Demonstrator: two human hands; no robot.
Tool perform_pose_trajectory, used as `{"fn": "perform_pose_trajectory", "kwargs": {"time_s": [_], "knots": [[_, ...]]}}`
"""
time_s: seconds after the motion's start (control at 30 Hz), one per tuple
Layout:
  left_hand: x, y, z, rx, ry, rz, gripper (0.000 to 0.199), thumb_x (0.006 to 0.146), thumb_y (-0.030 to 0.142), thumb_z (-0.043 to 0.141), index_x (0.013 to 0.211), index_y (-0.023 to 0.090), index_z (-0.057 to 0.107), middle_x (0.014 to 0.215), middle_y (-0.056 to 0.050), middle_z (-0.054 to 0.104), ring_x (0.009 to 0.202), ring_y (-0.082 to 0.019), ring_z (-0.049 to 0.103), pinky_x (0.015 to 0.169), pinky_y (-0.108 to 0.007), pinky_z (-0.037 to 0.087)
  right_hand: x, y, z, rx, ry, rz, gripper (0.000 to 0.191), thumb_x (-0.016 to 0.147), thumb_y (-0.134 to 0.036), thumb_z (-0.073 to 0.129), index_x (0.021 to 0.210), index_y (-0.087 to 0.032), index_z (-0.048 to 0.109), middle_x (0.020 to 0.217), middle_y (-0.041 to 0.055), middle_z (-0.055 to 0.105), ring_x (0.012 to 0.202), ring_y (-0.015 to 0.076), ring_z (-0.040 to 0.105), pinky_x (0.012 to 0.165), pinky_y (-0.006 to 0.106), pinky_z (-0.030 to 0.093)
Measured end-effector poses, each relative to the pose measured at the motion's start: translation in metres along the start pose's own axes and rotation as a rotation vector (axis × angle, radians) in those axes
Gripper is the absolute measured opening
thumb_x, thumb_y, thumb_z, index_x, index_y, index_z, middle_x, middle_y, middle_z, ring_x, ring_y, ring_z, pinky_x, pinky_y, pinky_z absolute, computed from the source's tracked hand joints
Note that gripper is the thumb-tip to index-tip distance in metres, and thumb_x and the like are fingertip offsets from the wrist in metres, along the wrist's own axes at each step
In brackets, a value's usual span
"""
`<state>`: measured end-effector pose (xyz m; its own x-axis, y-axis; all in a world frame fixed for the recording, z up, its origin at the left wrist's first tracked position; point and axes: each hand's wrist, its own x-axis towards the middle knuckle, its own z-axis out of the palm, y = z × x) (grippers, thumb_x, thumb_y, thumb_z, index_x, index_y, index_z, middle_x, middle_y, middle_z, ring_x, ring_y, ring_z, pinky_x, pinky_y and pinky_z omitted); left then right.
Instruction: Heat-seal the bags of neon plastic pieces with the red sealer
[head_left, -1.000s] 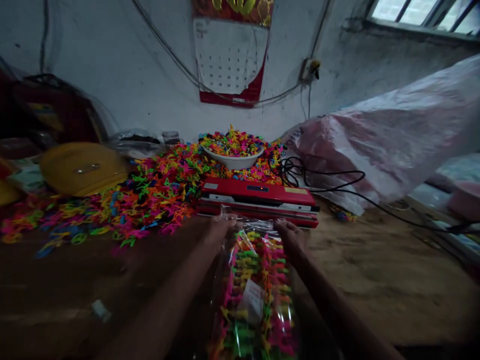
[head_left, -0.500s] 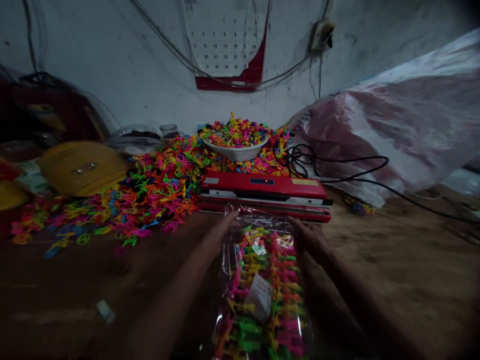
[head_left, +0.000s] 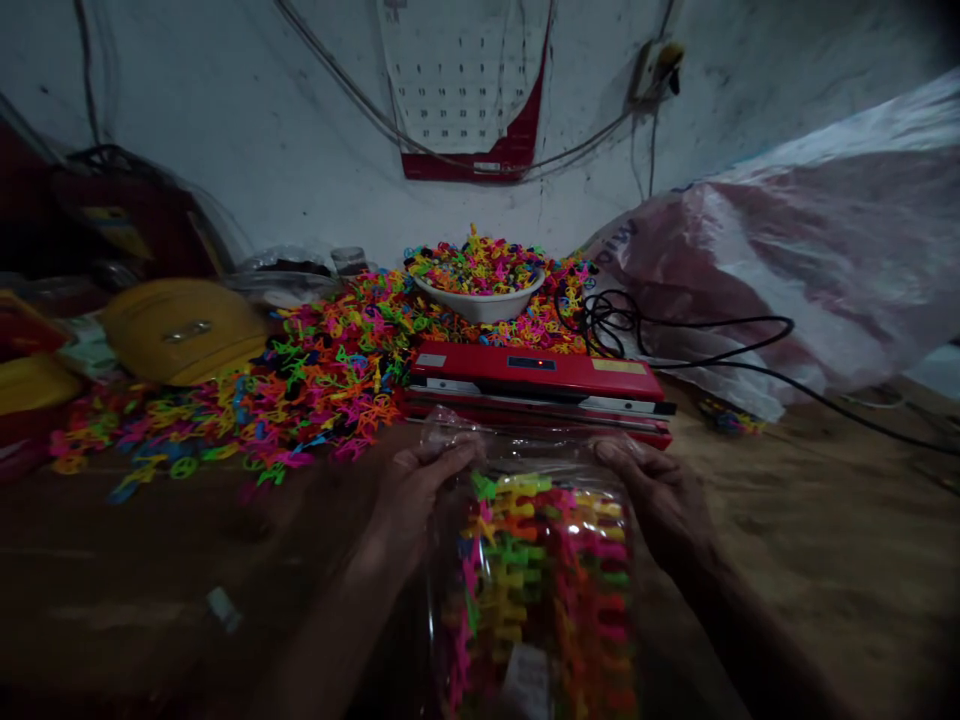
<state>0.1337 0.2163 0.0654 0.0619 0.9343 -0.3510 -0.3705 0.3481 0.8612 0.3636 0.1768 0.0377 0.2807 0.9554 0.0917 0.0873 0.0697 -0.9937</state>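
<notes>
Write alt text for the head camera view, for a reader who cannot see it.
Two bare hands, left hand and right hand, hold the top of a clear bag packed with neon plastic pieces, just in front of a red heat sealer. Behind it lie a heap of loose pieces and a full white bowl.

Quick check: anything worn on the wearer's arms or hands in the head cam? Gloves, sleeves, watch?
No. The left hand and right hand are bare, with no gloves. Both forearms are bare as far as the frame shows: no sleeves, watch or bands visible. Lighting is dim, so small rings or marks cannot be ruled out.
</notes>
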Motion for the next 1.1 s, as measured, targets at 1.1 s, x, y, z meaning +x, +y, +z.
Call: {"fn": "perform_pose_trajectory", "kwargs": {"time_s": [1.1], "knots": [[-0.046,0.065,-0.011,0.028,0.162,0.824,0.023,0.079,0.035,0.065,0.093,0.017,0.069,0.096,-0.005,0.070,0.091,-0.020,0.064,0.081,-0.028,0.051,-0.014,-0.181,0.084,-0.981,-0.243,-1.193,0.055,0.078,-0.042,0.066,0.126,-0.019,0.052,0.124,0.0129,0.056,0.114,0.0302,0.048,0.102,0.048,0.029]]}}
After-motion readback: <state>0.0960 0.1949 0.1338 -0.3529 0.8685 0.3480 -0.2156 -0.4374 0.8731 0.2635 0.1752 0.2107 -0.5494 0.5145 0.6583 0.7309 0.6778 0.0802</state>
